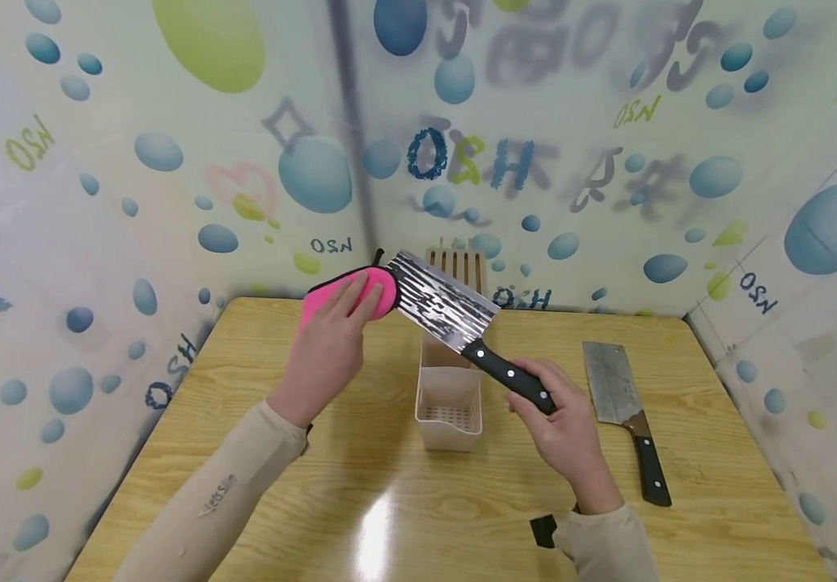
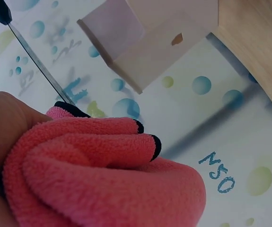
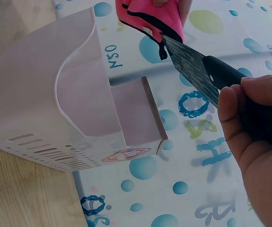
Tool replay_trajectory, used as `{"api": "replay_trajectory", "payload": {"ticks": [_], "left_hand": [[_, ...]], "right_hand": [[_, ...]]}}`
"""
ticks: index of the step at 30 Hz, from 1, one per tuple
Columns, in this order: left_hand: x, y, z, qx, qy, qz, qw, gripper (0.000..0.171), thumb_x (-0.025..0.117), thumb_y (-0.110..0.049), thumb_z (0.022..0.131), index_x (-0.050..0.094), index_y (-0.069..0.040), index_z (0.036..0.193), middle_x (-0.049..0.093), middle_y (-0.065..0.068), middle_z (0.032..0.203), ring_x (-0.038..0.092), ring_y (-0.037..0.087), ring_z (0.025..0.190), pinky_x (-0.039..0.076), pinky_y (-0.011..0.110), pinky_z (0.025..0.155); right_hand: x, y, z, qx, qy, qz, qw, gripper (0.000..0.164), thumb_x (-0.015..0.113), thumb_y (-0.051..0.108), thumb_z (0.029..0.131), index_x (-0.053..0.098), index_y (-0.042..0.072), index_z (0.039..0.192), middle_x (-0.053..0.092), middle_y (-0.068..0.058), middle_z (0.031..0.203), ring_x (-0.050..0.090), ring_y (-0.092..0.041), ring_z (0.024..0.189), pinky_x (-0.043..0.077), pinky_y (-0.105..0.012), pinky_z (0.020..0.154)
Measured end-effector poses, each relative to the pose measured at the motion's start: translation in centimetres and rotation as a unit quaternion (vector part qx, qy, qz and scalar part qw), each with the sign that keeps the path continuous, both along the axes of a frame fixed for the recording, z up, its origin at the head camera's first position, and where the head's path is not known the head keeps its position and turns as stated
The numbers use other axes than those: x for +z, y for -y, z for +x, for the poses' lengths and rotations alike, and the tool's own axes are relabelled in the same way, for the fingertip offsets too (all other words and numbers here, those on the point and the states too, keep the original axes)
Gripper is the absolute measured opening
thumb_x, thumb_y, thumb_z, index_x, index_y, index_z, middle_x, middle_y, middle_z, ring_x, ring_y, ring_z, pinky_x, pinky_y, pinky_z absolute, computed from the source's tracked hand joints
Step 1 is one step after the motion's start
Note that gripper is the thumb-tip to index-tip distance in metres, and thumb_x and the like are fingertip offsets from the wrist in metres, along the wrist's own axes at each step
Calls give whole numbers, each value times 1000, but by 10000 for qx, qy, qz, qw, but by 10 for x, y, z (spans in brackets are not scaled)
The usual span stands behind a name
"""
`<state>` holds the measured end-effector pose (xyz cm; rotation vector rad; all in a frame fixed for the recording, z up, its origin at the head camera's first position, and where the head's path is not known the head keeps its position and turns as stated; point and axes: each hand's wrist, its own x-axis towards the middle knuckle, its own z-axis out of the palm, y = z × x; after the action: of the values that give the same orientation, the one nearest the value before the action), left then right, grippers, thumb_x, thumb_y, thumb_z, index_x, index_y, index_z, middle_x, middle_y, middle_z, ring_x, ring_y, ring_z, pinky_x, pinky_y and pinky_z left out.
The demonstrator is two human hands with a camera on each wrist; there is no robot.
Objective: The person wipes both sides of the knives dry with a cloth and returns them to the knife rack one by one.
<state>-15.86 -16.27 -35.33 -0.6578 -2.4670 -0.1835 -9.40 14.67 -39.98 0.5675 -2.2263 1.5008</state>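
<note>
My right hand (image 1: 565,424) grips the black riveted handle of a kitchen cleaver (image 1: 443,301), raised with its blade slanting up to the left. The broad shiny blade shows dark streaky reflections. With my left hand (image 1: 325,352) I hold a folded pink cloth (image 1: 386,291) with black edging round the far end of the blade. In the left wrist view the fluffy cloth (image 2: 112,189) bunches in the hand and hides most of the fingers. The right wrist view shows the blade tip (image 3: 178,47) going in between the cloth's folds.
Below the raised cleaver, a beige plastic knife holder (image 1: 450,436) with a slotted back section stands on the wooden table (image 1: 243,485). A second, duller cleaver (image 1: 613,388) lies at the right, handle toward me. A patterned wall covering (image 1: 571,105) rises behind the table.
</note>
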Motion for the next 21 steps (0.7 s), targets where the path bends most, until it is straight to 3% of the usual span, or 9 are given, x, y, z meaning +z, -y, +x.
{"api": "replay_trajectory", "payload": {"ticks": [6,13,21], "left_hand": [[-2,7,-2,81,-63,105,9999,55,54,13,88,60,3,141,57,25,146,58,40,132,54,47,104],[-9,15,-4,151,130,250,9995,55,54,15,87,59,5,141,56,27,146,58,43,131,51,49,108],[-22,24,-7,236,191,219,9993,53,55,16,85,63,7,136,61,30,138,61,46,125,52,51,106]], "right_hand": [[-1,-3,-1,-43,40,28,10000,38,72,-13,88,68,-3,124,69,-10,102,66,-8,79,56,-18,67],[-1,-5,-1,-20,53,-12,10000,37,71,-13,89,67,-5,125,69,-11,102,66,-8,78,57,-18,68],[1,-6,-1,-126,167,-77,9998,36,70,-12,90,66,-5,125,67,-10,99,65,-8,76,55,-19,64]]}}
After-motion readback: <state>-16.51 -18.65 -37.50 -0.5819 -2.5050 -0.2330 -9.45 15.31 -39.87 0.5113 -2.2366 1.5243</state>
